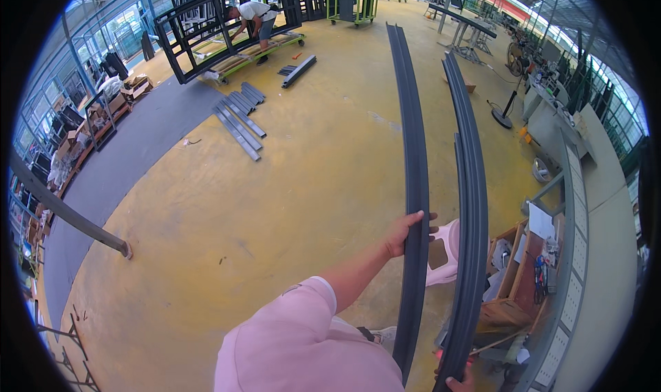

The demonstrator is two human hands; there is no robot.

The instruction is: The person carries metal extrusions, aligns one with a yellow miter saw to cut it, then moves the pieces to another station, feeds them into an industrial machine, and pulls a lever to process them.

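A long dark grey metal profile point(411, 151) runs from the lower edge far out over the floor. My left hand point(403, 235) is closed around it at about mid-length, thumb on top and fingertips showing past its right side. To its right lies a second long dark profile point(471, 185), ribbed lengthwise, with another length close along its left side. At its near end my right hand point(458, 380) is partly cut off by the lower edge; its thumb and some fingers wrap round this profile. A pink plastic stool point(447, 254) shows between the two profiles.
Several short grey profiles point(237, 127) lie on the yellow floor ahead. Another person point(256, 20) bends over black frames point(182, 47) on a green trolley. Right of me stand a wooden box of tools point(513, 282) and a long bench point(571, 254). A post point(76, 220) slants at left.
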